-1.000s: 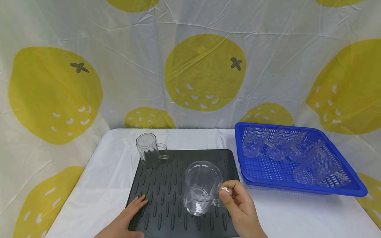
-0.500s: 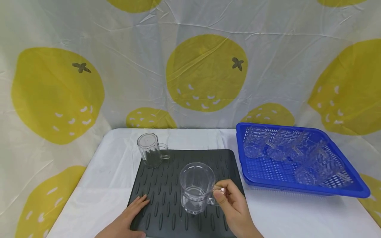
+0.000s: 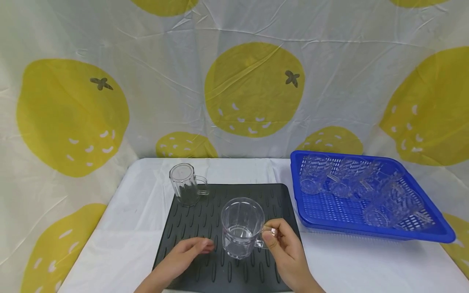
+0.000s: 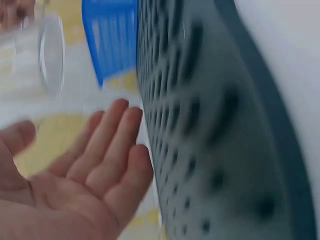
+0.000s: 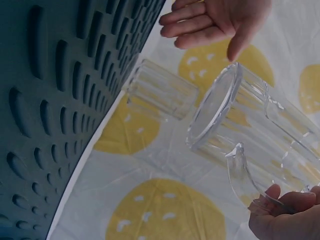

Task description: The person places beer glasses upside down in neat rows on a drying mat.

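Observation:
My right hand (image 3: 287, 254) grips the handle of a clear faceted mug (image 3: 238, 238). The mug is upright, mouth up, over the dark ribbed mat (image 3: 253, 191). Seen from the right wrist, its base (image 5: 212, 112) hangs apart from the mat. My left hand (image 3: 183, 256) is over the mat's left part, beside the mug and not touching it. Its fingers (image 4: 107, 142) are relaxed and slightly bent in the left wrist view, with nothing held. Another clear mug (image 3: 185, 187) stands upside down on the mat's far left corner, handle to the right.
A blue plastic basket (image 3: 302, 211) stands to the right of the mat, with several clear mugs (image 3: 344, 183) lying in it. White cloth (image 3: 113, 240) covers the table. A lemon-print curtain (image 3: 161, 81) hangs behind.
My left hand has lifted off the mat's left edge and come right, toward the mug. The mug in my right hand first shifted slightly left, then rose a little.

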{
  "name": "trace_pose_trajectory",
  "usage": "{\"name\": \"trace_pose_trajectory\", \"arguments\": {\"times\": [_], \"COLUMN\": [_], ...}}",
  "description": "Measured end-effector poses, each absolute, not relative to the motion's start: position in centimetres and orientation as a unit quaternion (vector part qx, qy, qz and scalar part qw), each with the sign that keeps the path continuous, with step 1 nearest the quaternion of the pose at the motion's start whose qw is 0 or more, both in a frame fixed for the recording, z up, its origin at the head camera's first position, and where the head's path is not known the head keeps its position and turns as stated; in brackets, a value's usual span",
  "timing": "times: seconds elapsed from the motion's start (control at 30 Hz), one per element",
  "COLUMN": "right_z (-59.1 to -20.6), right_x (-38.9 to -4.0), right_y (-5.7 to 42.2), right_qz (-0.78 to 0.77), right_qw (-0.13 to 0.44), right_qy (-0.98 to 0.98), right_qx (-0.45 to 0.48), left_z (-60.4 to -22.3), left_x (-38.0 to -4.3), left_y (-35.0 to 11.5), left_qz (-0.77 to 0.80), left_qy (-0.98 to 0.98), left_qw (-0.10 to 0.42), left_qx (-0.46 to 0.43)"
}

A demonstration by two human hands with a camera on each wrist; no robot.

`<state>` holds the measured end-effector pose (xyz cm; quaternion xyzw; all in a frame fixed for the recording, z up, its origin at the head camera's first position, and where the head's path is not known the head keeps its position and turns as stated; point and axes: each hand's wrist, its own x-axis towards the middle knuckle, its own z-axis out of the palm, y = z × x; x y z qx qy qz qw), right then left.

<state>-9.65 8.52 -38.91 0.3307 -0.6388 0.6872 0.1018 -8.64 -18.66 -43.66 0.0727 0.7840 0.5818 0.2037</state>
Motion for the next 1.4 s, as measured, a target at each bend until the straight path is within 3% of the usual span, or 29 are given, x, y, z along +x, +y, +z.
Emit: {"name": "trace_pose_trajectory", "arguments": {"times": [0.17,0.33,0.43,0.97,1.13,1.4], "right_z": [-39.1,-39.5,-39.8,-41.0,-41.0,-41.3], "right_x": [-9.7,-9.8,-9.8,-9.9,-10.1,-10.3], "right_y": [8.4,8.5,8.4,8.5,8.9,8.9], "right_qz": [0.684,0.679,0.673,0.636,0.626,0.623], "right_qw": [0.105,0.111,0.115,0.116,0.109,0.107], "right_qy": [-0.642,-0.641,-0.642,-0.655,-0.635,-0.591], "right_qx": [0.330,0.340,0.349,0.390,0.440,0.501], "left_z": [-43.8,-44.0,-43.8,-44.0,-43.8,-43.1], "left_x": [-9.1,-9.2,-9.4,-10.0,-10.2,-10.6], "left_y": [-15.3,-14.2,-14.0,-13.6,-13.6,-12.8], "left_qz": [0.686,0.759,0.769,0.772,0.784,0.799], "left_qy": [0.653,0.485,0.426,0.414,0.371,0.362], "left_qw": [0.320,0.432,0.472,0.481,0.496,0.480], "left_qx": [-0.002,0.040,0.061,0.036,0.042,0.021]}}
